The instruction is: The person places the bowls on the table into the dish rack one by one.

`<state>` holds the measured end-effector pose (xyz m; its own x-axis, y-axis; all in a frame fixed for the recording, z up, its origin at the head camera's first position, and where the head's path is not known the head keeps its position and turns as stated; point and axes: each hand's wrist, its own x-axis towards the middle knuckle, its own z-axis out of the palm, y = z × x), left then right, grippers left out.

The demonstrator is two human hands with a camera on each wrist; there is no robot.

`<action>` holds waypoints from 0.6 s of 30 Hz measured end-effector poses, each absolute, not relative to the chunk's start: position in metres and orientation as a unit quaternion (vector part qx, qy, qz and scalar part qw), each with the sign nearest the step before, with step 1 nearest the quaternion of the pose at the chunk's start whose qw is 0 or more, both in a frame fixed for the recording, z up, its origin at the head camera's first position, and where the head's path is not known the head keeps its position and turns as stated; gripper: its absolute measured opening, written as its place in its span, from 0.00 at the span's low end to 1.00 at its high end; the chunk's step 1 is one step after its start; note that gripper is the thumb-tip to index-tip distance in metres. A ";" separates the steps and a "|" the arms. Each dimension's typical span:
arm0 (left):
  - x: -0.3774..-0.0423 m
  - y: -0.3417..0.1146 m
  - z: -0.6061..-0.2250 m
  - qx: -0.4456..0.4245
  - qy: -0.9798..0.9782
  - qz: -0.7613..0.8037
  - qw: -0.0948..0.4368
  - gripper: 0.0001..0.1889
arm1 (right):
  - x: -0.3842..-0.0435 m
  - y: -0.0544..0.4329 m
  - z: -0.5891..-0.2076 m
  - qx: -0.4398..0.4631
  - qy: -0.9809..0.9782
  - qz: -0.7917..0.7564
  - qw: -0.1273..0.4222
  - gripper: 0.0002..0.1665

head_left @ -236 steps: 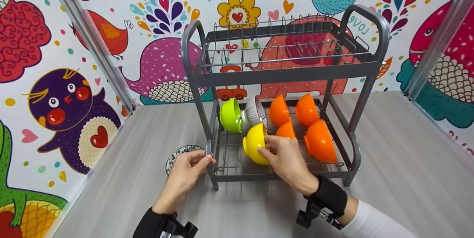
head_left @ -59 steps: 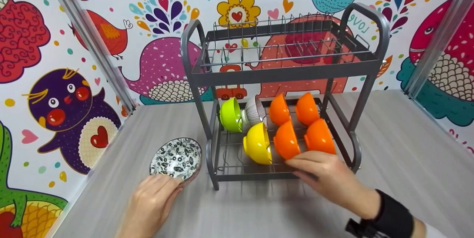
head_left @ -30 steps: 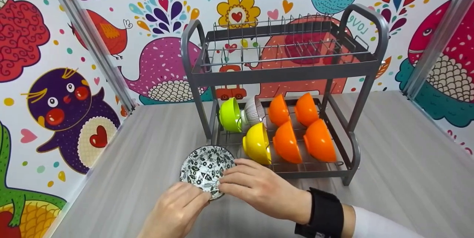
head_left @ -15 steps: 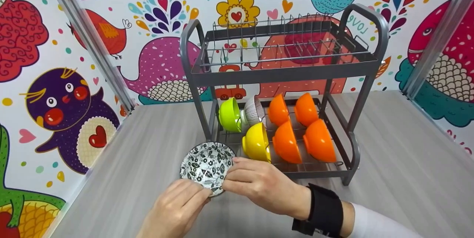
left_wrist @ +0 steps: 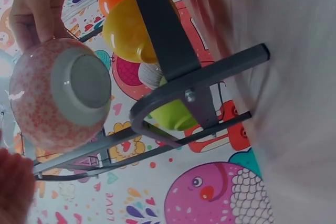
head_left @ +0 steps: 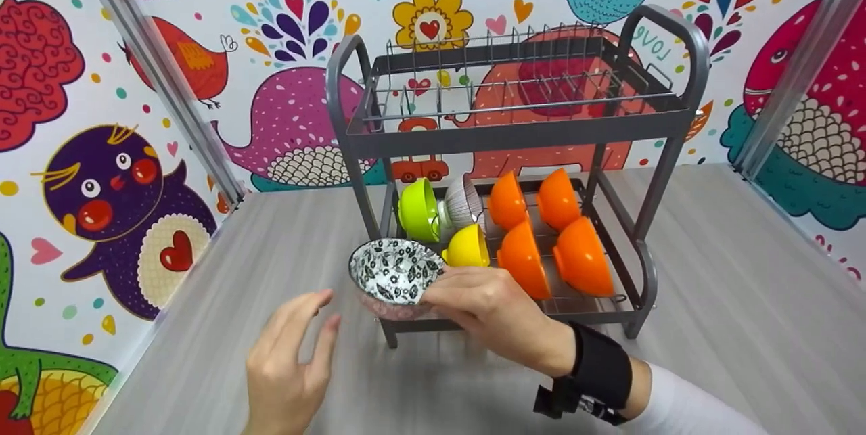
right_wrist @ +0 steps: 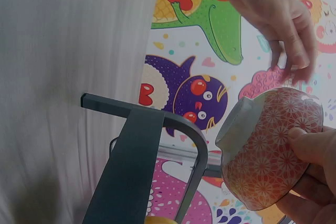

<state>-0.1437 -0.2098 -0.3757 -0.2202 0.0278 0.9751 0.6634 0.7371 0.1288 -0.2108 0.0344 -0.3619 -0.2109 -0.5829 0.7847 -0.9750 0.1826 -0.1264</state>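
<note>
My right hand (head_left: 497, 310) pinches the rim of a patterned bowl (head_left: 396, 272), black floral inside and pink outside. It hangs in front of the rack's lower left corner, partly hiding a yellow bowl (head_left: 468, 247). In the right wrist view, the thumb lies on the pink outer wall of the bowl (right_wrist: 273, 150). To the left, my left hand (head_left: 287, 354) is apart from the bowl, thumb and fingers spread with nothing between them. On the lower tier of the dish rack (head_left: 521, 139), orange bowls (head_left: 585, 256), a green bowl (head_left: 418, 210) and a striped bowl (head_left: 464, 201) stand tilted on their sides.
The rack's upper tier (head_left: 528, 110) has upright wire dividers and a tall handle (head_left: 676, 36) at each end. Its left front leg (head_left: 390, 335) is close below the held bowl. Behind the grey table (head_left: 270, 239) rises a cartoon-printed wall (head_left: 169, 185).
Earlier the right hand left the yellow bowl on the rack. The left hand brought the patterned bowl over, both hands held it, then the left let go; the right has raised it toward the rack.
</note>
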 end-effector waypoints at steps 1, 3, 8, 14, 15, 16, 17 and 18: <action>-0.146 -0.212 -0.380 -0.214 -0.754 -0.286 0.551 0.13 | -0.212 0.035 -0.363 0.546 -0.712 0.329 0.295 0.13; -0.151 -0.216 -0.387 -0.179 -0.797 -0.301 0.492 0.10 | -0.215 0.037 -0.366 0.533 -0.723 0.340 0.279 0.13; -0.165 -0.214 -0.402 -0.114 -0.875 -0.350 0.313 0.14 | -0.217 0.038 -0.371 0.487 -0.745 0.408 0.205 0.12; -0.179 -0.209 -0.410 -0.067 -0.885 -0.428 0.172 0.16 | -0.216 0.037 -0.370 0.399 -0.744 0.529 0.084 0.15; -0.180 -0.208 -0.410 -0.063 -0.882 -0.439 0.159 0.17 | -0.216 0.036 -0.370 0.385 -0.741 0.546 0.068 0.16; -0.182 -0.208 -0.411 -0.059 -0.879 -0.449 0.149 0.17 | -0.216 0.036 -0.369 0.370 -0.740 0.559 0.055 0.16; -0.183 -0.208 -0.412 -0.053 -0.876 -0.459 0.140 0.16 | -0.217 0.036 -0.368 0.358 -0.737 0.572 0.042 0.17; -0.184 -0.208 -0.413 -0.048 -0.872 -0.470 0.131 0.16 | -0.217 0.036 -0.368 0.346 -0.735 0.583 0.031 0.18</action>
<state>-0.1840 -0.2082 -0.4128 -0.9608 -0.0396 0.2744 0.2073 0.5544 0.8060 -0.2171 0.0356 -0.3677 -0.7583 -0.4732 0.4485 -0.5444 0.0810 -0.8349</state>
